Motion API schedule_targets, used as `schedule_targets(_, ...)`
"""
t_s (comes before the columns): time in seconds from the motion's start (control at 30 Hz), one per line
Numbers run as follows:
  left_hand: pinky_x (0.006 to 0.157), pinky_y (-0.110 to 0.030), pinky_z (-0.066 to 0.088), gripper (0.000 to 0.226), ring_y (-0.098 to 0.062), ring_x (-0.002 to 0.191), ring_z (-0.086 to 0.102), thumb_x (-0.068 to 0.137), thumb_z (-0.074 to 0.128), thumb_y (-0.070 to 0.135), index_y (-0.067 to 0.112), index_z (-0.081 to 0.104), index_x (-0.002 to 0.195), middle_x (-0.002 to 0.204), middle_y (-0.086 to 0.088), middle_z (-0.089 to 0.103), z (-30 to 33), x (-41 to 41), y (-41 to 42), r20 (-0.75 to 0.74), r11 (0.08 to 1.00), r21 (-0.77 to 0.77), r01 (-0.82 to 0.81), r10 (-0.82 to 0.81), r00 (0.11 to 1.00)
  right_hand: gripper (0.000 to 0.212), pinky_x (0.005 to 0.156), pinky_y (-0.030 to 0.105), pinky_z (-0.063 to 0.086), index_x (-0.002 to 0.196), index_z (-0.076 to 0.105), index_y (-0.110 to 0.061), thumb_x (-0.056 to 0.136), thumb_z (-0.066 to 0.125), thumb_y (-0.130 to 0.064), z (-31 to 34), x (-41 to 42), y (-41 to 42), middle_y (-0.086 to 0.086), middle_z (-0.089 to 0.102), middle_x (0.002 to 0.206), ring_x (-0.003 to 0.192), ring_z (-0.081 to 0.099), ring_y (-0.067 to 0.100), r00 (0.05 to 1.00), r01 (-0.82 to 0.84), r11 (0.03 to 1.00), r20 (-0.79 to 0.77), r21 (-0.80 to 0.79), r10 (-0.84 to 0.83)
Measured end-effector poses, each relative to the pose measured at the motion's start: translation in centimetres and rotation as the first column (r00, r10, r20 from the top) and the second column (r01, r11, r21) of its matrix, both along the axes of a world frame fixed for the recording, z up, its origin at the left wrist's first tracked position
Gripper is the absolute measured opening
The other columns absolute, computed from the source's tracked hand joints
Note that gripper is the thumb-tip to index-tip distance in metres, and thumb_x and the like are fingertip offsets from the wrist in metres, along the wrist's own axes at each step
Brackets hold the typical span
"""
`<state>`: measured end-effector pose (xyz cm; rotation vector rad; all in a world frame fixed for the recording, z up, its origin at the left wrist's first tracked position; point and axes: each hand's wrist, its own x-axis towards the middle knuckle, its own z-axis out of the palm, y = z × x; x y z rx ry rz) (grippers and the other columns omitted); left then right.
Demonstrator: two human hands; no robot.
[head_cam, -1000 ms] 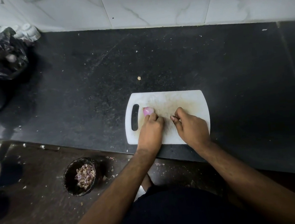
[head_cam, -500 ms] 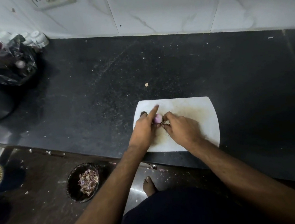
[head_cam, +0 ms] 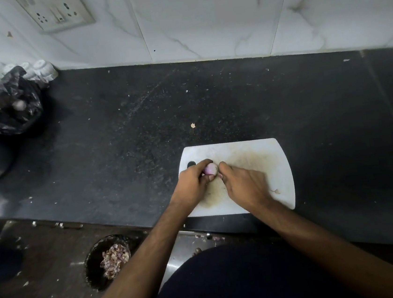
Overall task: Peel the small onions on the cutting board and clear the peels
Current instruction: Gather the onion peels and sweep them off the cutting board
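onion half hidden — pinched between left hand, right hand.

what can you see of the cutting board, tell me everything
The cutting board is white, plastic-looking, with rounded corners and a dark handle slot at its left end. It lies flat on the black counter near the front edge. Its middle is stained brownish. Both hands work over it, holding a small onion; a peel scrap lies near its right side.

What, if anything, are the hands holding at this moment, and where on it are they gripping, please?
The left hand pinches the small onion by its left side, over the cutting board; the right hand touches its right side.
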<state>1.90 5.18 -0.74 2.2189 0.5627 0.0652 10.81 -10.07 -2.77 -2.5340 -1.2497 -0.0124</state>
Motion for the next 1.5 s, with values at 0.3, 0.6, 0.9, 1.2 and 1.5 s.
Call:
schedule_targets(0.3,0.071,-0.003,0.037,0.031,-0.008,0.079,0.048,0.096,0.065,0.008,0.015,0.066,0.127,0.078,0.02,0.047,-0.1,-0.6,0.0,0.082,0.989,0.124,0.084,-0.095,0.992,0.015,0.056,0.03,0.033,0.099,0.051,-0.023,0.099,0.048,-0.038,0.8,0.2,1.4,-0.004,0.068,0.079,0.071,0.066,0.024,0.987,0.14,0.983,-0.062,-0.119,-0.148)
schedule_targets(0.6,0.1,-0.026,0.048,0.061,-0.011,0.105,0.059,0.098,0.068,0.016,0.021,0.045,0.154,0.112,0.003,0.063,-0.4,-0.3,-1.1,0.032,0.998,0.049,0.04,-0.041,0.999,0.024,0.058,0.037,0.049,0.086,0.062,-0.008,0.102,0.048,-0.019,0.7,2.2,-0.8,0.003,0.064,0.069,0.061,0.061,0.019,0.85,0.371,0.895,-0.479,0.248,-0.219)
schedule_targets(0.9,0.081,-0.003,0.042,0.028,0.018,0.094,0.061,0.097,0.071,0.013,0.012,0.057,0.121,0.103,0.016,0.063,0.8,-1.3,-4.9,0.195,0.999,-0.043,0.024,-0.015,0.981,0.038,0.053,0.028,0.046,0.066,0.05,-0.017,0.103,0.05,-0.02,1.1,0.6,-5.5,0.0,0.051,0.054,0.053,0.055,0.011,0.788,0.494,0.811,-0.555,0.313,-0.266)
schedule_targets(1.2,0.093,-0.024,0.048,0.03,-0.014,0.104,0.062,0.098,0.067,0.022,0.014,0.066,0.127,0.118,0.0,0.069,-0.5,0.8,-11.4,0.112,0.957,0.031,0.289,-0.29,0.95,0.046,0.049,0.033,0.031,0.06,0.047,-0.027,0.106,0.048,-0.035,2.2,1.3,-12.2,-0.009,0.04,0.052,0.047,0.036,0.011,0.463,0.806,0.515,-0.852,0.292,-0.242)
schedule_targets(1.5,0.089,-0.04,0.051,0.05,-0.03,0.108,0.059,0.102,0.06,0.025,0.006,0.051,0.148,0.112,-0.014,0.062,-0.1,2.3,-14.4,-0.067,0.944,0.242,0.226,-0.216,0.974,0.041,0.053,0.043,0.039,0.066,0.053,-0.022,0.103,0.05,-0.038,1.2,0.8,-14.7,-0.007,0.049,0.055,0.052,0.046,0.012,0.498,0.748,0.623,-0.813,0.227,-0.302)
